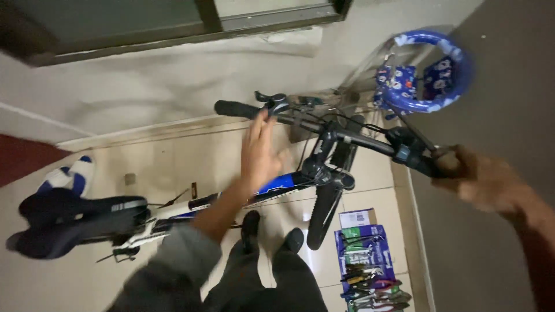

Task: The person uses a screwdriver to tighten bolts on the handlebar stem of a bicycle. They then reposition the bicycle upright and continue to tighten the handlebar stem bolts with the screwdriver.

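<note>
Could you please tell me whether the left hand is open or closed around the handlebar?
Open. The left hand has its fingers stretched flat, reaching toward the left grip of the handlebar, not wrapped around it.

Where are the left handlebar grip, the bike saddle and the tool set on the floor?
left handlebar grip (234, 108): head view, middle of the black rubber sleeve.
bike saddle (69, 222): head view, middle of the dark seat top.
tool set (370, 271): head view, on the row of tools in the blue case.

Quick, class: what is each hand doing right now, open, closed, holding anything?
Left hand: open, fingers spread, near the handlebar.
Right hand: closed on the right grip.
</note>
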